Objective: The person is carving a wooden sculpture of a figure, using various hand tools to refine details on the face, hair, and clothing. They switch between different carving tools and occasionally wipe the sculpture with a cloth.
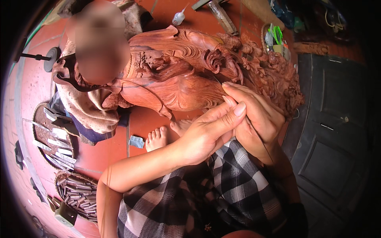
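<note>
Your right hand point(260, 119) is closed around a thin dark tool point(253, 129), its shaft showing along the palm. Your left hand point(208, 137) presses against it, thumb over the right fingers; you cannot tell whether it grips the tool too. Just beyond your fingertips lies the reddish carved wood piece point(178, 89), on its side across the view, its left end partly blurred; contact with the tool is unclear. Below your hands, checked cloth point(154, 204) covers your lap. Left of your feet, a small blue packet point(137, 141) rests on the red tile floor point(109, 156). Farther left stand a basket of flat blades point(40, 115) and a basket of rod-like tools point(59, 177). At right is a dark panelled door point(335, 115).
</note>
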The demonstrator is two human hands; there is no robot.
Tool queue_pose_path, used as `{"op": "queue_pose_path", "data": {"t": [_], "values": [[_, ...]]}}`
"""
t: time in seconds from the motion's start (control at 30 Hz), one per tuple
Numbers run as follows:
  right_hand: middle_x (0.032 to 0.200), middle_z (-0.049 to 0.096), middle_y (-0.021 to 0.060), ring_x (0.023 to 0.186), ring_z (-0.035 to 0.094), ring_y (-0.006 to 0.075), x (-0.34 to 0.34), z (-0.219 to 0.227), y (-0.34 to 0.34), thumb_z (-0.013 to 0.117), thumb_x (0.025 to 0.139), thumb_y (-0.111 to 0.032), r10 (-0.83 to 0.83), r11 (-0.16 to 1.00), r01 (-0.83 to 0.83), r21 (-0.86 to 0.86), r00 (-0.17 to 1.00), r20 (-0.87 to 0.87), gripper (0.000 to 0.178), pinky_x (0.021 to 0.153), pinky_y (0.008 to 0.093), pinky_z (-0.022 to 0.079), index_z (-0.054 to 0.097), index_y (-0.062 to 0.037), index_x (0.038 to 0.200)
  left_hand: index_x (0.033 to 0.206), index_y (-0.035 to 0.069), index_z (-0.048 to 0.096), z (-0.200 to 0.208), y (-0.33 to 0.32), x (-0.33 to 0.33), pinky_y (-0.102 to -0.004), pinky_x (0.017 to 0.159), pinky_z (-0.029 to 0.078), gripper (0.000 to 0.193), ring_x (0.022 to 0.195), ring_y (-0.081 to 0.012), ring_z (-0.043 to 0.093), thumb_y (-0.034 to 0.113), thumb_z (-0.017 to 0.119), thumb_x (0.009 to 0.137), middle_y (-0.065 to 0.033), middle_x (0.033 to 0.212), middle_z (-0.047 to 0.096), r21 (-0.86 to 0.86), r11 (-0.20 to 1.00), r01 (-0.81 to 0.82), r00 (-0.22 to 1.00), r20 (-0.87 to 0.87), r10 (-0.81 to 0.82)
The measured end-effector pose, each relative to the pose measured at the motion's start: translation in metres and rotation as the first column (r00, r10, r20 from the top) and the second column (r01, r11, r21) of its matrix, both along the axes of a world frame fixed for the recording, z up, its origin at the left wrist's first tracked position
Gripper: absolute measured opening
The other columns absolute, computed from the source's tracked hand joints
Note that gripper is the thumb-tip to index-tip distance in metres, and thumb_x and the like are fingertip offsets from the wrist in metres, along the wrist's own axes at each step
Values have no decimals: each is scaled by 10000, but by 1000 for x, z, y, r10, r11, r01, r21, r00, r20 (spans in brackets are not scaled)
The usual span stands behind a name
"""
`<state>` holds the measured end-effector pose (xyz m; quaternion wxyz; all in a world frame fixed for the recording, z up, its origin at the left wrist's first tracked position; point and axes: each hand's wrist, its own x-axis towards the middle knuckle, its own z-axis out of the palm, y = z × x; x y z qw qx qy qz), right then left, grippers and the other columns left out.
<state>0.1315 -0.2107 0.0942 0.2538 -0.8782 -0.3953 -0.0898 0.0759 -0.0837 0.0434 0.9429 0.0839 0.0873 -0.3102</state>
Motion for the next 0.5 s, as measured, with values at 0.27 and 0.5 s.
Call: {"op": "queue_pose_path", "data": {"t": [0.27,0.5], "values": [[938,693,188,897,713,316,5,4,0,672,829,36,28,999,-28,-35,1000,-4,184,794,383,587,662,84,1007,1279,73,518,-1,0,3,-172,763,407,336,901,-19,503,318,486,1051,41,1028,557,-15,1000,0,999,44,1],[927,695,189,888,715,321,5,2,1,672,811,56,39,997,-37,-65,999,28,194,787,379,589,659,86,1003,1325,48,487,-2,-3,-2,-193,858,436,371,1000,-47,533,305,462,1060,-6,1111,571,-67,997,-38,998,56,42]]}}
